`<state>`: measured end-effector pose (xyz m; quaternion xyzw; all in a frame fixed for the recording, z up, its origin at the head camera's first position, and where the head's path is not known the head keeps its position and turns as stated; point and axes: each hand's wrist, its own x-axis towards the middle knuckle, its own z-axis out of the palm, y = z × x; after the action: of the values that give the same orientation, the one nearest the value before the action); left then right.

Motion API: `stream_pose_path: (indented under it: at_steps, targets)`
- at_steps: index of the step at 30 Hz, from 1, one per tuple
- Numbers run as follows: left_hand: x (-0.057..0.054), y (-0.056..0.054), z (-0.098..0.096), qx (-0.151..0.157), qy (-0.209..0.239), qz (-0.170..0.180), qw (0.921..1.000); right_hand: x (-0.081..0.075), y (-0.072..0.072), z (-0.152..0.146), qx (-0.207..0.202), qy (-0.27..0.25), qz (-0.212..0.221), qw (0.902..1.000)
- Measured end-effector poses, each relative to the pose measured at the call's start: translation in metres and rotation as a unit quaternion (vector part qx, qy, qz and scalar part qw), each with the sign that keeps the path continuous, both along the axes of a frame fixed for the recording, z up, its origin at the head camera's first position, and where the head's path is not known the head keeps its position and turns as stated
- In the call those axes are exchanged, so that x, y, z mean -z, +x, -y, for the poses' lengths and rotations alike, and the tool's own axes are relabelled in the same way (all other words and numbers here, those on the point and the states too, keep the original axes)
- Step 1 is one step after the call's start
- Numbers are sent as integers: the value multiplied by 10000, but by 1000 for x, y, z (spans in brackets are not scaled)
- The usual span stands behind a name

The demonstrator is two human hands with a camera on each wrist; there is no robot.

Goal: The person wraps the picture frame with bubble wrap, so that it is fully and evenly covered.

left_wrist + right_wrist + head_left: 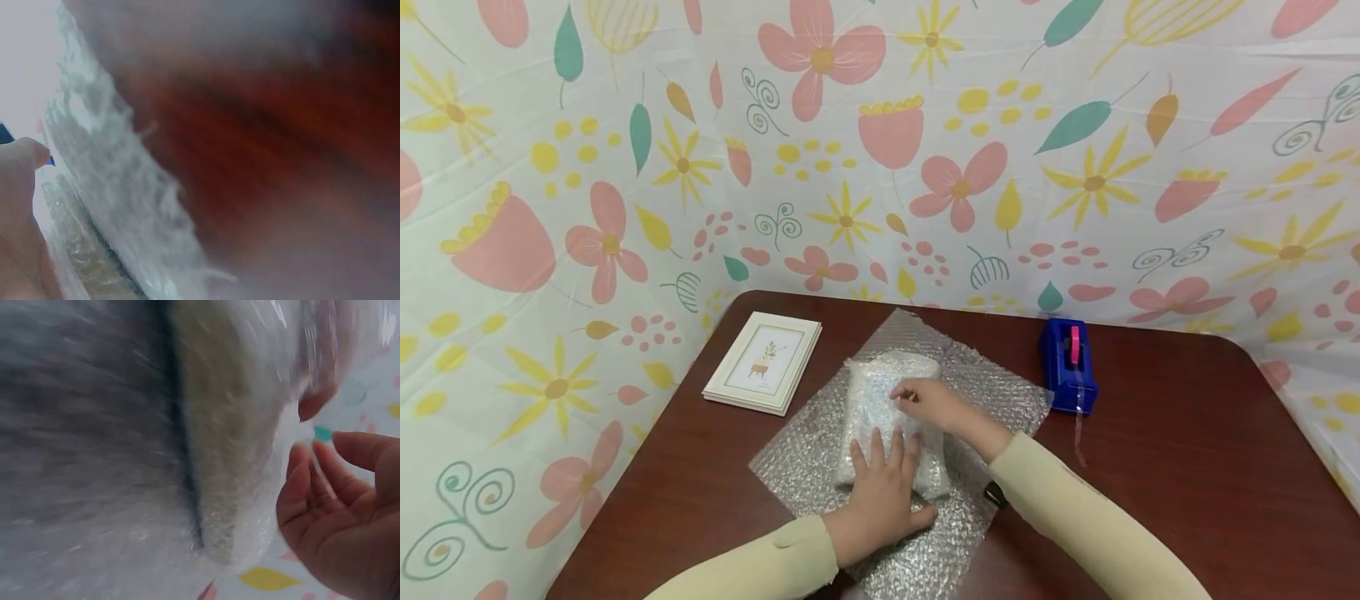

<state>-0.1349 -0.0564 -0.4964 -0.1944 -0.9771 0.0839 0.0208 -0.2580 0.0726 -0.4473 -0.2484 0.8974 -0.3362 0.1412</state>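
I've got the left hand (880, 500) laid palm down with fingers spread straight across the near half of a chunky, whitish rectangular bundle wrapped in clear bubble wrap (871, 392), so that one's touching but not gripping anything. The right hand (936, 404) sits ahead and to the right of it, over the bundle's right side, fingers curled in with the thumb tip close to them. Honestly can't tell from my end if there's something thin pinched in there or just air, and the right wrist cam doesn't settle it, nor whether those fingertips touch the wrap. The relation that counts imo: the bundle's long axis runs pretty much straight away from the left palm, with its far end out past the left fingertips and off to the left of the curled right fingers. So the left is the closer hand, already on it, while the right comes across from the side. Under it all there's a loose, shiny bubble wrap sheet (797, 458) turned like a diamond, with a corner poking out left of the left hand. Further out from the right hand, to its right, is a deep-blue plastic tape dispenser (1060, 375) with a pink roll and a clear strip of tape (1079, 437) dangling off the near end. Well left of both hands lies a cream rectangular picture frame (801, 375), face up.
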Motion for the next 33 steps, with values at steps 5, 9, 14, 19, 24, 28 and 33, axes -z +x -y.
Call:
stream_pose_path:
  at_steps: [5, 9, 14, 19, 24, 28, 33]
  targets:
    - [-9, -1, 0, -145, 684, 545, 9961, 3, 34, -23, 240, 194, 86, 9995]
    - [-19, -3, 3, -127, 1113, 1014, 9885, 6, 51, -34, 474, 94, 331, 9983]
    - [-25, -6, 13, -5, 1286, 1344, 9825, 9, 58, -42, 336, -158, 384, 9986]
    - [-29, -16, 27, 165, 1111, 1521, 9820, 15, 61, -48, 136, -408, 251, 9988]
    - [-32, -25, 44, 429, 1157, 1580, 9797, 23, 63, -48, 174, -619, 240, 9976]
    - [-30, -26, 51, 626, 1255, 1448, 9795, 25, 64, -47, 185, -628, 262, 9975]
    - [-21, -25, 54, 663, 1493, 1463, 9757, 25, 67, -47, 206, -624, 154, 9977]
